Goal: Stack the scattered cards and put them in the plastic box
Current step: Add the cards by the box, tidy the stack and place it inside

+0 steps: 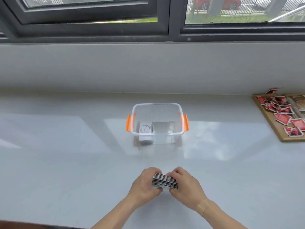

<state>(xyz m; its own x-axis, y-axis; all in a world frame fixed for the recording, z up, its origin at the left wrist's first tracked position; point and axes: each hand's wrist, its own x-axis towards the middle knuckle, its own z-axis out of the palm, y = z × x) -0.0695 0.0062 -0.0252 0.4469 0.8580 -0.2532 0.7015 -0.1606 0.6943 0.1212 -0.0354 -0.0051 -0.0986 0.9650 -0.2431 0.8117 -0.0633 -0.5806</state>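
Observation:
A thick stack of cards [165, 181] with dark striped edges stands on its edge on the white counter, squeezed between both hands. My left hand [145, 184] grips its left end and my right hand [186, 184] grips its right end. Farther back at the centre stands the clear plastic box [157, 105] with orange side clips and no lid. Inside it lies a white card pile [145, 129] on the left and a grey one [160, 129] beside it.
A wooden tray [270, 124] with several red and brown sachets sits at the far right of the counter. A grey wall and a dark-framed window rise behind the counter [66, 154]. A dark edge shows at the bottom left.

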